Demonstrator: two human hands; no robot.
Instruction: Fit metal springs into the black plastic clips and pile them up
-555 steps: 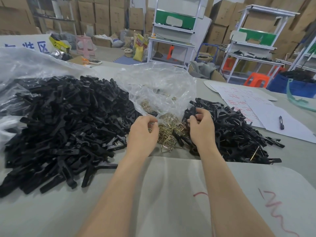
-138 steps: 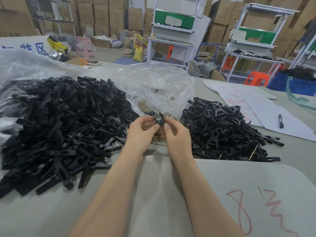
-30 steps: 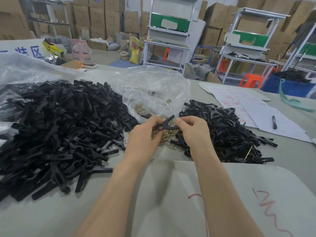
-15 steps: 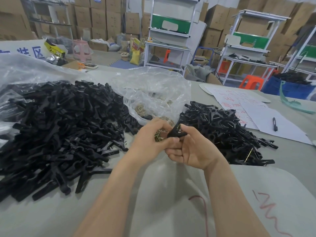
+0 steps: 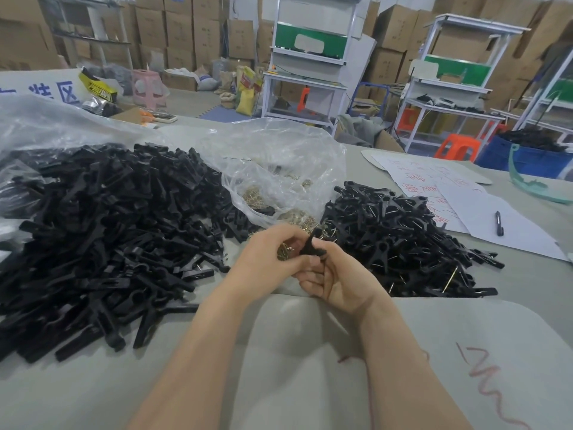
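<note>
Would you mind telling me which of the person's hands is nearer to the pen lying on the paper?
Right. The right hand is left of the pen and nearer the person; the left hand is further left still; both grip one clip.

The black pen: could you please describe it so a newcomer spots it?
Right of the smaller pile of black plastic clips on the grey table lie white paper sheets. The slim black pen lies on the nearest sheet, the only thing on it.
</note>
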